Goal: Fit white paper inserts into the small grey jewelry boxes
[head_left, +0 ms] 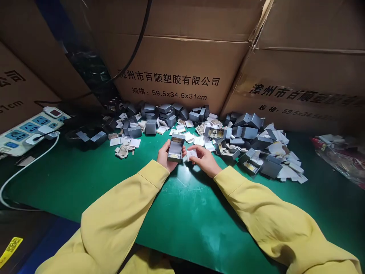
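In my left hand (165, 156) is a small dark grey hinged box (176, 147), its lid raised and its pale inside facing me. The fingers wrap round its sides. Close beside it on the right, my right hand (205, 160) pinches a small white card piece (192, 154) between thumb and fingers. Behind both hands lie loose white card pieces (189, 137) and more grey boxes (151, 126), some closed and some open. A heap with open boxes (251, 161) lies to the right of my right hand.
A green table (182, 213) lies under everything. Large cardboard cartons (182, 61) stand along its back. To the left are a power strip (31, 131) and a white cable (17, 175). A clear plastic bag (339, 158) lies at the right. A black cable (139, 38) hangs at the back.
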The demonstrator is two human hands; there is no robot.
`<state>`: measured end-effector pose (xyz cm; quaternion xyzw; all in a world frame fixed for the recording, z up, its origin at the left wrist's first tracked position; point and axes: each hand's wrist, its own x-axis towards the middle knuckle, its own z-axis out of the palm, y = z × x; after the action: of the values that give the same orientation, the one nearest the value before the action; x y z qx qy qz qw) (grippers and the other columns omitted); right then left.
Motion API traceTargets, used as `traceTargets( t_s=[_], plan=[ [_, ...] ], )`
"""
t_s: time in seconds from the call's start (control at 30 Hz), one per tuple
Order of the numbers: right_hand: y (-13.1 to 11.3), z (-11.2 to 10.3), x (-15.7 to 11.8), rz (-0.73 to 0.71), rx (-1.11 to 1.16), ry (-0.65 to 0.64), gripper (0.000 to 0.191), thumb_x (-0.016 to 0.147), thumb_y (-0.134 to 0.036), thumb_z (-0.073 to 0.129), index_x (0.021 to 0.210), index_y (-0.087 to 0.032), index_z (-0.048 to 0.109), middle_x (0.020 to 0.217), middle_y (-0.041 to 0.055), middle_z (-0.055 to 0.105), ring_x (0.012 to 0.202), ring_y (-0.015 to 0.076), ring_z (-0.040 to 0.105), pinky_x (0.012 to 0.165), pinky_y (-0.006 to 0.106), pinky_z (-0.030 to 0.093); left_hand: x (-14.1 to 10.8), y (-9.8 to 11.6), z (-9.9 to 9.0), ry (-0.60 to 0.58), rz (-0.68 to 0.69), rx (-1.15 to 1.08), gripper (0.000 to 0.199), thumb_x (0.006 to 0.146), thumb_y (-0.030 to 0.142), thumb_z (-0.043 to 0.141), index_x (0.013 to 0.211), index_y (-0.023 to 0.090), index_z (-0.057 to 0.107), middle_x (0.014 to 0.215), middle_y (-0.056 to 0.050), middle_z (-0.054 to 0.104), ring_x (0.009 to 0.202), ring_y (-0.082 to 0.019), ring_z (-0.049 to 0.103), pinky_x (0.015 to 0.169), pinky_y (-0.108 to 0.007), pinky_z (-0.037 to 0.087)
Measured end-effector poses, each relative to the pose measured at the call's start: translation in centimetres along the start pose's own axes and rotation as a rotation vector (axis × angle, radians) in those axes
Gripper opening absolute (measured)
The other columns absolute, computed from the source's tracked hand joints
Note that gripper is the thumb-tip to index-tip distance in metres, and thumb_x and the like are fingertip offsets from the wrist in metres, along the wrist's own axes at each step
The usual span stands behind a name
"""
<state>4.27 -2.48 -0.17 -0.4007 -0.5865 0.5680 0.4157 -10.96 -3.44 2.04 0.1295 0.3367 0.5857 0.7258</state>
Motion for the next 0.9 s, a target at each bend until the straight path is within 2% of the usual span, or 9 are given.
traceTargets(
  t_s=[0.07,0.2,0.43,0.6,0.77,0.9],
  plan=[
    [0.01,0.05,0.01,0.014,0.051,0.055,0.023,0.061,-0.026,0.064,0.08,-0.019,0.052,0.065,-0.0047,0.055,0.055,0.0096,0.052,0.053,0.024,0.045,0.06,0.07,-0.06,0.013,0.029,0.003,0.045,0.089,0.039,0.032,0.091,0.006,0.062,0.066,-0.012,0.063,0.058,-0.018,0.062,0.055,-0.029,0.052],
    [0.01,0.1,0.0,0.029,0.115,0.125,0.026,0.06,-0.032,0.068,0.072,-0.019,0.048,0.056,-0.0057,0.055,0.054,0.0097,0.053,0.055,0.023,0.044,0.28,0.1,-0.28,0.016,0.021,0.006,0.045,0.089,0.041,0.032,0.094,0.007,0.061,0.069,-0.011,0.064,0.056,-0.016,0.061,0.052,-0.028,0.05],
    [-0.11,-0.42,0.36,0.031,0.237,0.076,0.044,0.062,-0.034,0.069,0.101,-0.02,0.056,0.071,-0.0022,0.061,0.059,0.0093,0.054,0.051,0.022,0.044,0.68,-0.4,-0.59,0.006,-0.075,0.097,0.046,0.09,0.042,0.032,0.097,0.008,0.061,0.083,-0.015,0.067,0.066,-0.018,0.063,0.057,-0.029,0.051],
    [-0.22,-0.44,0.46,0.086,0.273,0.113,0.036,0.058,-0.036,0.071,0.086,-0.02,0.054,0.071,-0.002,0.061,0.063,0.0122,0.058,0.055,0.025,0.049,0.74,-0.47,-0.54,0.007,-0.08,0.102,0.046,0.091,0.041,0.031,0.096,0.007,0.062,0.081,-0.015,0.067,0.067,-0.019,0.064,0.057,-0.028,0.051],
    [-0.13,-0.22,0.31,0.072,0.222,0.085,0.029,0.062,-0.042,0.069,0.072,-0.019,0.053,0.06,-0.0031,0.06,0.054,0.0106,0.055,0.052,0.023,0.044,0.94,-0.51,-0.83,0.027,-0.086,0.156,0.043,0.089,0.041,0.035,0.097,0.008,0.062,0.081,-0.015,0.068,0.063,-0.018,0.064,0.053,-0.028,0.051],
    [-0.28,-0.06,0.18,0.061,0.202,0.111,0.029,0.062,-0.044,0.068,0.071,-0.02,0.054,0.056,-0.0043,0.057,0.05,0.0096,0.051,0.049,0.022,0.04,0.91,-0.54,-0.85,0.042,-0.095,0.173,0.043,0.089,0.042,0.037,0.098,0.009,0.062,0.082,-0.014,0.068,0.064,-0.019,0.064,0.053,-0.029,0.051]
  ],
)
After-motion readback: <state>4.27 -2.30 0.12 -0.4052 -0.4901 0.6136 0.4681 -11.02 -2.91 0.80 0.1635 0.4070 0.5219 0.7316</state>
